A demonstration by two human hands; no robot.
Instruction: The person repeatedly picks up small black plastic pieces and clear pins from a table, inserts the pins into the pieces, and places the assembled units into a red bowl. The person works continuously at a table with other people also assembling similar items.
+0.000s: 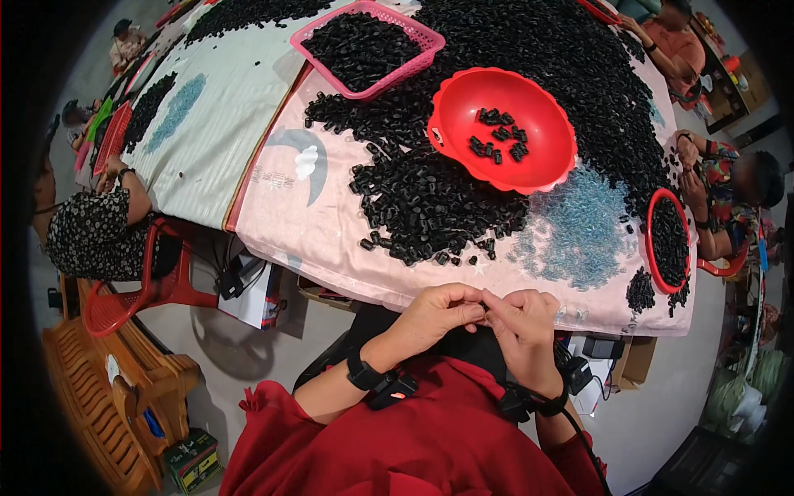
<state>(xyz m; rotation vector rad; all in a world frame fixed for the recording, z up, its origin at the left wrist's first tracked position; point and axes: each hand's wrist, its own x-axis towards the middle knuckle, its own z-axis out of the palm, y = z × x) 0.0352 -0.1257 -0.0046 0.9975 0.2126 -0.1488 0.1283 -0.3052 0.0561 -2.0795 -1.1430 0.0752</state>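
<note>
My left hand (pixel 440 318) and my right hand (pixel 526 324) meet just off the near edge of the table, fingertips together. Between their pinched thumbs and forefingers sits a small black cylindrical part (pixel 484 307), mostly covered by the fingers. Beyond them, a loose heap of black cylindrical parts (pixel 426 207) lies on the pink cloth. To its right is a spread of small clear-bluish pieces (pixel 575 227), too fine to name. A red scalloped bowl (pixel 467 95) behind the heap holds several black parts.
A pink plastic basket (pixel 434 45) full of black parts stands at the far left of the bowl. Another red basket (pixel 651 240) is at the right edge. Other people sit around the table. A red chair (pixel 124 293) and a wooden bench (pixel 91 380) stand at left.
</note>
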